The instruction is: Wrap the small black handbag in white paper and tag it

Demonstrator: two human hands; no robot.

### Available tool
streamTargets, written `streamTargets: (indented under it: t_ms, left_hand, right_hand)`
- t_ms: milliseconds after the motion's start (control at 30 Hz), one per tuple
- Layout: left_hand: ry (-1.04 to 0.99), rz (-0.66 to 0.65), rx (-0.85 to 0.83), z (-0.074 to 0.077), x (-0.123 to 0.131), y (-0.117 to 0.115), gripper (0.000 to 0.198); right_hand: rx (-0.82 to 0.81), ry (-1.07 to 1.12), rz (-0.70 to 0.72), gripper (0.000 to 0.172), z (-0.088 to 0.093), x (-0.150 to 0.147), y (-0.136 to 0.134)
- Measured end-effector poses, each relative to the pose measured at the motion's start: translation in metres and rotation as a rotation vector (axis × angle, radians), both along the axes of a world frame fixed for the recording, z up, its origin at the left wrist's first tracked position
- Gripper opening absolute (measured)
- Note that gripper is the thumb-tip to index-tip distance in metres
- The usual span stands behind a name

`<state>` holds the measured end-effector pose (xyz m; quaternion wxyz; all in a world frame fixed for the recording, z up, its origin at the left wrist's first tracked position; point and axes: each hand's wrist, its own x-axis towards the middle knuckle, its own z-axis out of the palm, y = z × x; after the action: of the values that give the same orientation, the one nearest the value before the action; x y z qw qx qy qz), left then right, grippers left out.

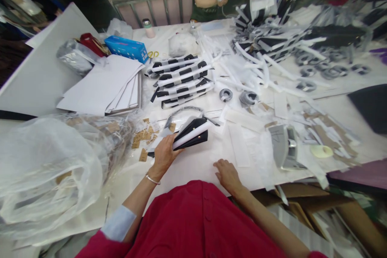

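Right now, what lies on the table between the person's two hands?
In the head view, only bare white tabletop shows between the left hand, which holds a black-and-white folded item, and the right hand.

My white bench [199, 165] carries stacked black-and-white packs [181, 80] and white paper sheets [105, 84]. I see a blue box [126, 48] and small brown tags [144, 135] too.

My left grip [165, 154] clasping black-and-white folded bundle [192, 133] on bench [196, 161]; right grip [227, 174] resting flat, fingers spread, nearby.
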<state>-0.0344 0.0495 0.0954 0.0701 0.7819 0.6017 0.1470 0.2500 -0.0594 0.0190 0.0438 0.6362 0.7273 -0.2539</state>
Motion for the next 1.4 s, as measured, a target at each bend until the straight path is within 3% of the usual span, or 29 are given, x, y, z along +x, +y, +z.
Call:
streamTargets:
  t_ms: [133,233,367,500,667,733,867,933,1033,1100,1200,1300,1400]
  left_hand:
    - [-0.048,0.038,0.011,-0.005,-0.006,-0.001,0.045]
    - [-0.055,0.052,0.006,-0.007,-0.006,-0.001,0.046]
    - [-0.040,0.049,-0.003,-0.009,-0.004,-0.003,0.047]
    - [-0.049,0.043,0.003,-0.011,-0.004,-0.004,0.048]
    - [-0.037,0.057,0.007,-0.012,-0.004,-0.004,0.051]
    - [-0.031,0.059,0.006,-0.012,-0.003,-0.005,0.050]
    - [-0.051,0.060,0.010,-0.013,-0.003,-0.008,0.053]
    - [-0.069,0.063,0.010,-0.015,-0.005,-0.009,0.054]
    - [-0.105,0.093,0.015,-0.019,-0.009,-0.010,0.056]
    - [-0.136,0.130,0.019,-0.021,-0.012,-0.010,0.057]
    - [-0.173,0.184,0.017,-0.024,-0.017,-0.008,0.061]
    - [-0.187,0.223,0.014,-0.024,-0.019,-0.006,0.062]
    - [-0.190,0.239,0.020,-0.023,-0.018,-0.006,0.059]
  right_hand:
    - [-0.009,-0.136,-0.082,0.023,0.006,0.032,0.009]
    - [0.002,-0.083,-0.121,0.022,0.011,0.042,0.012]
    - [0.016,0.035,0.007,0.029,0.010,0.018,0.008]
    - [-0.019,-0.008,0.159,0.029,0.002,-0.011,0.004]
    - [-0.031,-0.087,0.162,0.026,-0.005,-0.012,0.015]
    - [-0.037,-0.053,0.129,0.025,-0.004,-0.008,0.021]
    - [-0.087,0.119,-0.103,0.020,0.005,-0.002,0.027]
    - [-0.177,0.265,-0.210,0.018,0.010,0.000,0.022]
    - [-0.482,0.622,-0.333,0.015,0.021,-0.002,0.010]
    - [-0.700,0.822,-0.376,0.015,0.031,-0.007,0.006]
    - [-0.868,0.970,-0.413,0.021,0.053,-0.025,0.014]
    - [-0.987,1.069,-0.388,0.029,0.078,-0.055,0.030]
    - [-1.171,1.114,-0.257,0.034,0.099,-0.097,0.037]
